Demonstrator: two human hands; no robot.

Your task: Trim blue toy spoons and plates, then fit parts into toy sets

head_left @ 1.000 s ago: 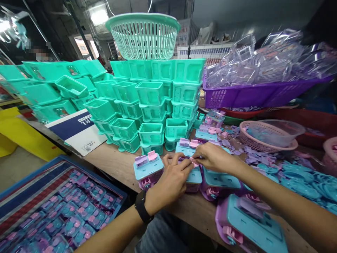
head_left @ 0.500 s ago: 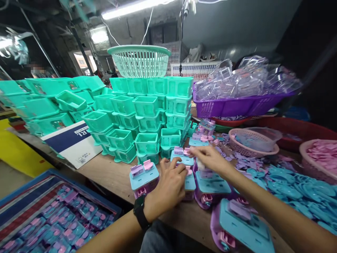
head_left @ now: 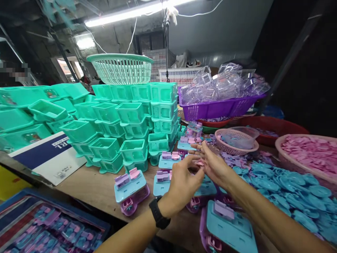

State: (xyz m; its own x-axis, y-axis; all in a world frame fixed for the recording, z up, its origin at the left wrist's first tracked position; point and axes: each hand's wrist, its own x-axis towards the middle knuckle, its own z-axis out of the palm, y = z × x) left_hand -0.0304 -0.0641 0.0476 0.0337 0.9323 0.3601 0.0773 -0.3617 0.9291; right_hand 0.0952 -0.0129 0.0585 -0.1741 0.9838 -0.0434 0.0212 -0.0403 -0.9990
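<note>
My left hand [head_left: 184, 181], with a dark watch on the wrist, pinches at a small pink plastic piece [head_left: 199, 162]. My right hand [head_left: 214, 165] meets it from the other side, its upper fingers stretched leftward and its lower fingers at the same piece. Fingers partly hide the piece. Toy bodies with blue tops stand around the hands. One toy [head_left: 131, 186] at the left carries a purple and a pink part on top; another [head_left: 170, 160] behind the left hand does too. The nearest toy [head_left: 229, 225] shows only a purple part on its top.
Stacked green tubs [head_left: 134, 151] and a green basket [head_left: 121, 68] rise behind. A purple basket [head_left: 218, 109] holds clear plastic cases. Loose blue parts [head_left: 284, 189] and a bowl of pink parts [head_left: 310, 153] lie right. A crate of toys [head_left: 52, 225] stands lower left, below the table edge.
My left hand has lifted off a toy and moved right to meet my right hand. A small pink piece now shows between them. The camera view has turned slightly right.
</note>
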